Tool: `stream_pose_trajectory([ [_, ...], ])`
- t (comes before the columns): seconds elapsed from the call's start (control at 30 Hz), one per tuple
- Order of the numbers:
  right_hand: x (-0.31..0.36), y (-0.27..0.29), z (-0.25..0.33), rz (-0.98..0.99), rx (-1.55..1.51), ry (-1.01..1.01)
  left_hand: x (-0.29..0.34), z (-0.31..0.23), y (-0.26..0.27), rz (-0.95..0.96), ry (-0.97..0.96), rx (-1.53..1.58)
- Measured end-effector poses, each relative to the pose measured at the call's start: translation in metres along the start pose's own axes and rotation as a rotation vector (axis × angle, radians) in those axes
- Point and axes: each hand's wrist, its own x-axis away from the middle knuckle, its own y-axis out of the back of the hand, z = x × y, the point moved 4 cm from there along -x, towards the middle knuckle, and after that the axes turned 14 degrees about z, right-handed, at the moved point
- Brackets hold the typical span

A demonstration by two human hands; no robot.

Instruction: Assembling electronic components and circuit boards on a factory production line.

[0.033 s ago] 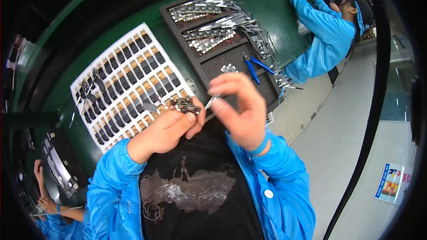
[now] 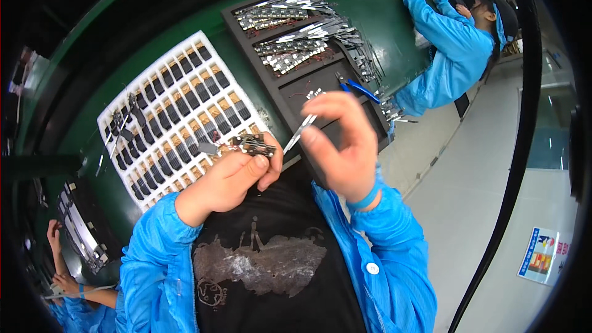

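My left hand point(image 2: 231, 179) is closed on a small dark circuit board point(image 2: 254, 143), gripped between thumb and fingers. Thin wires point(image 2: 229, 145) run from the board toward a flat grey piece point(image 2: 208, 148) beyond my fingers. Just to the right, my right hand point(image 2: 345, 154) pinches a thin white strip point(image 2: 302, 132) between thumb and forefinger; blur hides its exact kind. Its lower end points toward the board, with a small gap between. Behind my right hand, blue-handled pliers point(image 2: 364, 89) lie partly covered on the dark tray point(image 2: 271, 77).
A white foam tray point(image 2: 157, 77) holds rows of dark flat pieces at the left. Bundled circuit strips point(image 2: 293, 55) fill compartments of the dark tray. A co-worker in blue point(image 2: 453, 46) works at the far right; another person's hands point(image 2: 65, 280) show lower left.
My right hand has shifted right, drawing the white strip away from the board and showing more of it. It now covers more of the pliers. My left hand stays nearly still.
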Motion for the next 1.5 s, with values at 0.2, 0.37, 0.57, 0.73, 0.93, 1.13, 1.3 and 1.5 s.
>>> stream_pose_trajectory([
  [0.2, -0.008, 0.033, -0.089, 0.09, 0.974, -0.198, 0.0, -0.003, 0.004, -0.013, -0.118, -0.077],
  [0.37, -0.009, 0.016, -0.117, 0.189, 1.028, -0.278, 0.004, -0.006, 0.002, -0.067, -0.211, -0.194],
  [0.57, -0.01, 0.014, -0.122, 0.147, 0.99, -0.317, 0.003, -0.003, 0.004, -0.125, -0.257, -0.187],
  [0.73, -0.011, 0.024, -0.128, 0.174, 0.946, -0.282, 0.003, -0.001, 0.008, -0.14, -0.256, -0.199],
  [0.93, 0.005, 0.049, -0.17, 0.137, 0.736, -0.322, 0.004, 0.005, 0.009, -0.164, -0.275, -0.121],
  [1.13, 0.005, 0.047, -0.211, 0.241, 0.555, -0.334, -0.003, 0.005, 0.004, -0.139, -0.274, -0.074],
  [1.3, -0.015, 0.005, -0.138, 0.33, 0.818, -0.361, 0.008, 0.005, 0.009, -0.245, -0.256, -0.108],
  [1.5, -0.003, 0.004, -0.135, 0.232, 0.801, -0.29, 0.002, 0.006, 0.007, -0.236, -0.256, -0.071],
])
